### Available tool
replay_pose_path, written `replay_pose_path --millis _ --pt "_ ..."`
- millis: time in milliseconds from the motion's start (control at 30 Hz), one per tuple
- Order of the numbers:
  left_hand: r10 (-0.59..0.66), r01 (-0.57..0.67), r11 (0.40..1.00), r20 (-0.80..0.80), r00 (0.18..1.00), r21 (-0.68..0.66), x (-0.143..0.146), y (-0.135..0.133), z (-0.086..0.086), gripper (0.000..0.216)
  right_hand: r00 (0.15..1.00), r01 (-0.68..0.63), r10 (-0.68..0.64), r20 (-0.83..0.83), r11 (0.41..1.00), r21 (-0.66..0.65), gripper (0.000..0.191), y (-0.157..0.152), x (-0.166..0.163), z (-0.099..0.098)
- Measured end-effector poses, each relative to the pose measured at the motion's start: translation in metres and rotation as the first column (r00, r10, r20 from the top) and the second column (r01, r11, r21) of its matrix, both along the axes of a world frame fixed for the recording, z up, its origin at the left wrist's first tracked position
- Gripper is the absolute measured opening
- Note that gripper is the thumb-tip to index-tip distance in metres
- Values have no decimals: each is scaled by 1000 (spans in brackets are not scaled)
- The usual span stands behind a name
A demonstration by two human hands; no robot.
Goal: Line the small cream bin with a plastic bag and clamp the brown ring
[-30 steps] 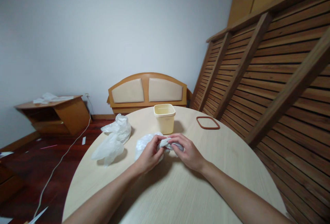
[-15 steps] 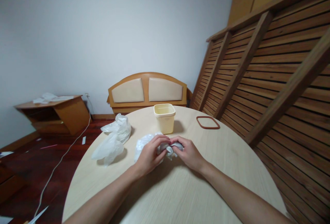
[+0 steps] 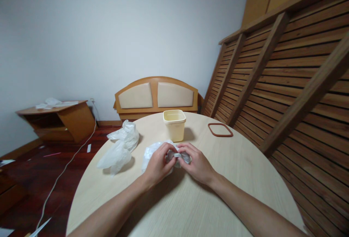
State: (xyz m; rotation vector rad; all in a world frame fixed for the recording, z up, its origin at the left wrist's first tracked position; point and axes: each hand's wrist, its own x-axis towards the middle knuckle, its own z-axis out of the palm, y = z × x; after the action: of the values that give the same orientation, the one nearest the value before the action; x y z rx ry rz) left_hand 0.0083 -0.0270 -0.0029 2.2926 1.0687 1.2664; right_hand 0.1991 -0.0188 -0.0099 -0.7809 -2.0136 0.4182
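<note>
Head view: both bare hands meet over the round pale wood table point(image 3: 245, 164), pinching a bunched, twisted length of white plastic bag point(image 3: 177, 155) between them. Left hand point(image 3: 159, 162) has its thumb and fingers drawn narrow around one end; right hand point(image 3: 198, 164) grips the other end the same way, so the plastic lies directly between the two sets of fingertips. More crinkled white plastic spreads on the tabletop behind and to the left of the left hand (whether it joins the gripped part is hidden by that hand). Just beyond the hands, a cream-yellow plastic tub point(image 3: 175, 131) stands upright with its mouth open. A second translucent white plastic bag point(image 3: 120, 153) lies crumpled to the left, apart from the left hand. Farther off to the right, past the right hand, a brown rounded-square frame point(image 3: 221, 135) lies flat near the table's edge.
</note>
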Motion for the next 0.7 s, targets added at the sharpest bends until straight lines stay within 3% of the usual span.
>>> replay_pose_path --millis 167,367,700 --pt "-33 33 999 38 999 4 1 2 -3 16 998 52 -55 33 996 70 14 2 2 0" --pt "76 -77 989 -13 997 -129 4 2 -5 13 979 137 -154 132 982 131 12 2 2 1" --pt "38 -25 996 157 987 -84 6 -2 -5 10 981 174 -174 82 985 11 15 -1 0 2"
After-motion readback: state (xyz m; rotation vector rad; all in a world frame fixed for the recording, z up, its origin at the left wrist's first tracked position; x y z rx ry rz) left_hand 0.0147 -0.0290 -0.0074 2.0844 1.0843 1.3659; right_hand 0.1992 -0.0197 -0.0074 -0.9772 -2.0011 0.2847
